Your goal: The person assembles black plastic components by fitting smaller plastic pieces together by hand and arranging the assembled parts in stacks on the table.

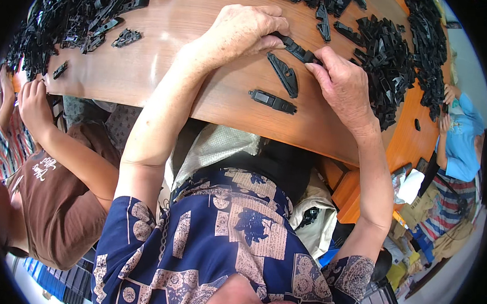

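Note:
Between my two hands, just over the wooden table [165, 67], is a black plastic clip-like part [296, 49]. My left hand [252, 30] pinches its left end, and my right hand [341, 85] grips the other end between thumb and fingers. Right below it on the tabletop lies a flat black triangular plastic piece [284, 75]. Nearer the table's front edge rests a longer black plastic piece [273, 101]. My fingers cover both ends of the held part, so its full shape is hidden.
A large pile of black plastic parts [386, 66] spreads beside my right hand; another heap [70, 19] fills the far left. An open white sack [319, 220] hangs below the table edge. Co-workers sit at my left [62, 198] and far right [464, 140].

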A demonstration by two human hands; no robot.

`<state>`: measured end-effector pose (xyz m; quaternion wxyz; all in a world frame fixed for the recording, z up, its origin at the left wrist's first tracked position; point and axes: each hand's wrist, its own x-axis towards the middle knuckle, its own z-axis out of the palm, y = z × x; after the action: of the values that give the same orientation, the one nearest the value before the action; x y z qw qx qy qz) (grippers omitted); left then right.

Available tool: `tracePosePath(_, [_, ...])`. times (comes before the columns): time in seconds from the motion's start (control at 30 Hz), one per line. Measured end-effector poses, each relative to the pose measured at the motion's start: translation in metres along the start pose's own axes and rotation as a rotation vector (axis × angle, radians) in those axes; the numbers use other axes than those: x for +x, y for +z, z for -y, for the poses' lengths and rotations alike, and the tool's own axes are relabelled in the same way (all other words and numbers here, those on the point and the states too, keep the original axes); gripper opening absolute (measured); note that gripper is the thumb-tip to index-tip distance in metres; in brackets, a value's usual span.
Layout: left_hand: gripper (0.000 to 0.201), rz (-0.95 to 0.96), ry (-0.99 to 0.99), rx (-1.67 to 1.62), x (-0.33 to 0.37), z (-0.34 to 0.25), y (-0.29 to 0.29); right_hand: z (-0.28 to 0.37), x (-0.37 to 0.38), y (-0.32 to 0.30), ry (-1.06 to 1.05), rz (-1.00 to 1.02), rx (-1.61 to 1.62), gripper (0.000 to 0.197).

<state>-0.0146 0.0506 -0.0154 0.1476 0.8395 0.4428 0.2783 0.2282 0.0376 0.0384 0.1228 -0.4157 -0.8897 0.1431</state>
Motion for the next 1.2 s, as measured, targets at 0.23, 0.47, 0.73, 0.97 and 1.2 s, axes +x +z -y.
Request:
tracePosePath(0.23, [0.02, 0.015, 0.016, -0.077, 0.007, 0.0, -0.002, -0.002, 0.009, 0.005, 0.08, 0.022, 0.065, 0.019])
tracePosePath(0.47, [0.021, 0.022, -0.011, -0.041, -0.001, -0.005, -0.005, -0.006, 0.015, 0.009, 0.01, 0.063, 0.167, 0.02])
tracePosePath(0.73, [0.031, 0.09, -0.09, 0.048, 0.041, -0.03, -0.02, -0.084, 0.021, -0.033, -0.041, -0.204, -0.369, 0.026])
tracePosePath(0.97, [0.035, 0.062, 0.19, 0.425, 0.081, -0.033, 0.019, -0.094, 0.027, -0.022, -0.035, -0.068, -0.455, 0.016])
tracePosePath(1.2, [0.032, 0.133, 0.152, 0.267, 0.052, -0.021, 0.002, -0.071, 0.018, -0.014, -0.236, -0.028, -0.364, 0.017])
